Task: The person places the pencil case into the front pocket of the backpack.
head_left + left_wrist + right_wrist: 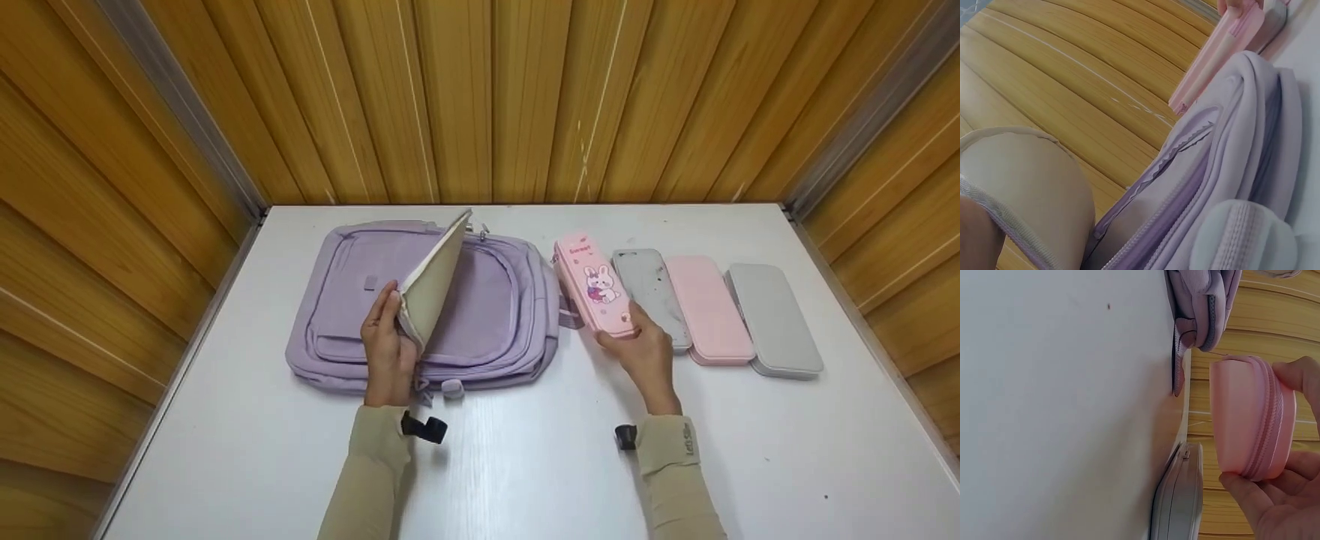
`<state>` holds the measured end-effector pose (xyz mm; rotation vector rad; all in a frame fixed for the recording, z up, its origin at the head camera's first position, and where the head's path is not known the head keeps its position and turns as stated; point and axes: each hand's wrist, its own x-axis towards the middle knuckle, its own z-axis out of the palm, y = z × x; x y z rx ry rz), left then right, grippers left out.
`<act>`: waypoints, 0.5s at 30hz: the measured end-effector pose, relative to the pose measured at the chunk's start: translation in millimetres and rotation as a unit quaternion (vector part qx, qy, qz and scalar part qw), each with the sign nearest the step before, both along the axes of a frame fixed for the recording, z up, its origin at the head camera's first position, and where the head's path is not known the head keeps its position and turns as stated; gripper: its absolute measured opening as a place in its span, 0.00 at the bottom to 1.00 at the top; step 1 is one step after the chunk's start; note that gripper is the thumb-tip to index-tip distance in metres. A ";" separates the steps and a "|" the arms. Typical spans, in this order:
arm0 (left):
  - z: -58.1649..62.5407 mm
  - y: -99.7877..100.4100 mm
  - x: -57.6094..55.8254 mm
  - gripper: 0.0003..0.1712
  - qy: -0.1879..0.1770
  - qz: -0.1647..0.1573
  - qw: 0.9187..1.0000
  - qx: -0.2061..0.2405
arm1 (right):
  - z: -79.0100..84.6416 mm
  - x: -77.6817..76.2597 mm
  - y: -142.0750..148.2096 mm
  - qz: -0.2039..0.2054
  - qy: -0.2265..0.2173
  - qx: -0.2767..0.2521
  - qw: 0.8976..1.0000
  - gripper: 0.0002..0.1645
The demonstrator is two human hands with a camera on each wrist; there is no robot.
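Tbl (540,465), R fingers (643,320) w/ bunny case (596,289), "Let's Slim" cuff (666,444)

White table (525,472): near gap between sleeves (367,472) passable
Raised flap (437,292): blocks sweeping across lilac bag (487,307), left
Bunny case (592,277), case row (709,311): block passage, right

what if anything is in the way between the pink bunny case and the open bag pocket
Nothing visible blocks the pink bunny case: the left hand holds the flap up, left of the pocket, leaving only the right edge of the bag to pass over.
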<state>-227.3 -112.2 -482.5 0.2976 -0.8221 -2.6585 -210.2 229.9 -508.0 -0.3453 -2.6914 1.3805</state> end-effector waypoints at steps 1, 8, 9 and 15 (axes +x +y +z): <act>0.3 -0.7 0.0 0.13 0.000 0.002 1.000 0.012 | 1.0 -0.4 0.7 0.002 0.001 -0.002 1.000 0.50; 1.2 -6.1 1.1 0.11 0.013 0.003 0.997 0.081 | 7.9 -5.4 6.9 0.019 0.030 -0.010 0.999 0.49; 1.4 -6.7 1.3 0.11 0.014 0.003 0.996 0.089 | 9.0 -6.3 8.1 0.022 0.031 -0.013 0.999 0.49; 1.7 -8.5 2.6 0.14 0.010 0.001 0.994 0.113 | 17.0 -11.4 14.7 0.053 0.033 -0.011 0.998 0.48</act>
